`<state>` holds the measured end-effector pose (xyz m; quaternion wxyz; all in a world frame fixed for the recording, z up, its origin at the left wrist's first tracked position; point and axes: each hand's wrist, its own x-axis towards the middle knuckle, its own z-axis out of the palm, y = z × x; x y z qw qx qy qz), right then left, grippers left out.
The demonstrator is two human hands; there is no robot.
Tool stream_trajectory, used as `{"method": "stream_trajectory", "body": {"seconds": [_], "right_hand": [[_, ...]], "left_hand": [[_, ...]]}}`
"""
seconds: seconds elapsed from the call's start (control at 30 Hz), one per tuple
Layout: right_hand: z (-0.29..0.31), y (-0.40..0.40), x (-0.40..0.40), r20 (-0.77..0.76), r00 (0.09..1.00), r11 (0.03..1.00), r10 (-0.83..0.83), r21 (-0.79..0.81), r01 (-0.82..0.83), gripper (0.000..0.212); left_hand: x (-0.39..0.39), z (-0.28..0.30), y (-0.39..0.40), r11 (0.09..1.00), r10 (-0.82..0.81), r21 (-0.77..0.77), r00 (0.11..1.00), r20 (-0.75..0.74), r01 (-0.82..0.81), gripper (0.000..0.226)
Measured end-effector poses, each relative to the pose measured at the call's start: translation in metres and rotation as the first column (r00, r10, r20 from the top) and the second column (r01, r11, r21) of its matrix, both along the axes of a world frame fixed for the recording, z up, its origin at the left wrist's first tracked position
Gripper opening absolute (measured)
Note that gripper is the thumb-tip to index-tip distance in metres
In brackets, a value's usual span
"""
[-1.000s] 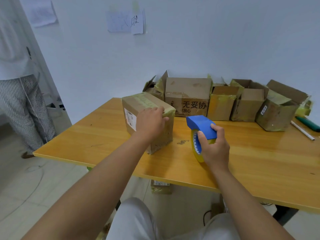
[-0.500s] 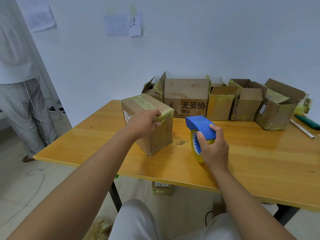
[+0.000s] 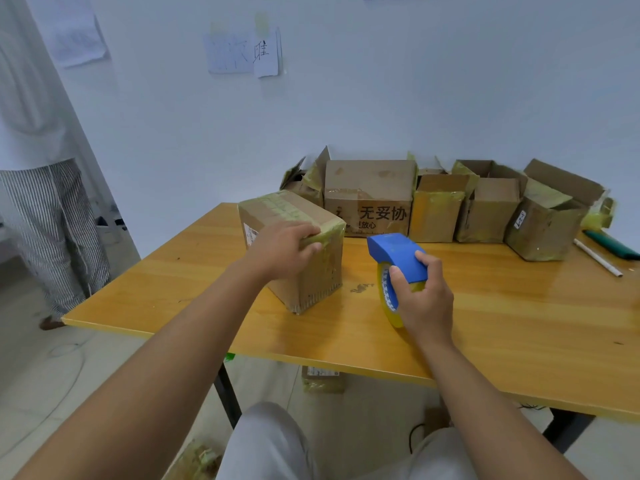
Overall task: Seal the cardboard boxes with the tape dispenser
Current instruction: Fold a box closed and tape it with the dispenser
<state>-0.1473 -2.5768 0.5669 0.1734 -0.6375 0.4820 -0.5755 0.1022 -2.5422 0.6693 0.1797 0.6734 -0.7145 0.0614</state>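
The near cardboard box (image 3: 294, 244) stands on the yellow worktop (image 3: 519, 323), its top already covered with yellowish tape that folds over the near upper edge. The left hand (image 3: 280, 251) rests on that edge, fingers curled over the corner where the tape turns down the side; its grip reads as pressing and steadying the box more than lifting it. The right hand (image 3: 424, 299) holds the tape dispenser (image 3: 396, 265) just beside the box, fingers and thumb wrapped round the blue cover and the yellow roll beneath it, apart from the cardboard. The step in hand looks like finishing this box: smoothing the taped end down. Whether the tape is cut free cannot be told. Along the wall a row of other boxes (image 3: 485, 206) waits, several with flaps standing open, so much of the task seems left. The next move probably calls for setting the sealed box aside, drawing an open one close, shutting its flaps and laying the dispenser's tape end on the seam.
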Motion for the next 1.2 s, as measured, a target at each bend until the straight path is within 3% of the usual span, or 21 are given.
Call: {"method": "stream_trajectory", "body": {"seconds": [0.1, 0.27, 0.37, 0.57, 0.7, 0.8, 0.93, 1.07, 1.2], "right_hand": [[0.001, 0.000, 0.001, -0.004, 1.000, 1.000, -0.002, -0.005, 0.002, 0.043], [0.000, 0.001, 0.001, -0.006, 1.000, 1.000, 0.001, -0.014, -0.001, 0.043], [0.001, 0.001, 0.001, -0.011, 1.000, 1.000, 0.001, -0.015, -0.001, 0.043], [0.000, 0.001, 0.001, -0.010, 1.000, 1.000, -0.004, -0.010, 0.004, 0.043], [0.000, 0.001, 0.001, -0.007, 1.000, 1.000, -0.009, -0.006, 0.009, 0.042], [0.000, 0.001, 0.001, -0.006, 1.000, 1.000, -0.007, -0.007, 0.007, 0.042], [0.000, 0.000, 0.001, 0.002, 1.000, 1.000, -0.009, 0.003, 0.009, 0.044], [0.000, 0.001, 0.002, 0.003, 1.000, 1.000, -0.007, 0.002, 0.007, 0.044], [-0.001, 0.001, 0.002, -0.006, 1.000, 1.000, -0.013, -0.003, 0.013, 0.044]], "left_hand": [[0.012, 0.001, 0.002, 0.996, -0.002, 0.086, 0.999, -0.043, 0.006, 0.045], [0.011, 0.005, 0.002, 0.994, -0.014, 0.107, 0.996, 0.093, 0.004, 0.045], [0.016, 0.005, 0.005, 0.990, -0.029, 0.139, 0.995, 0.095, 0.016, 0.049], [0.007, -0.001, 0.002, 0.998, 0.064, 0.013, 0.997, 0.052, -0.065, 0.050], [-0.006, -0.010, -0.002, 0.988, 0.130, -0.084, 0.991, -0.021, -0.132, 0.034], [-0.009, -0.013, -0.001, 0.988, 0.078, -0.130, 0.996, -0.054, -0.084, 0.032], [0.002, -0.001, 0.006, 0.998, -0.020, -0.061, 0.988, -0.156, 0.011, 0.035], [0.006, 0.006, 0.010, 0.995, -0.090, 0.018, 0.984, -0.151, 0.093, 0.030], [0.012, 0.009, 0.011, 0.985, -0.124, 0.110, 0.986, -0.111, 0.136, 0.043]]}}
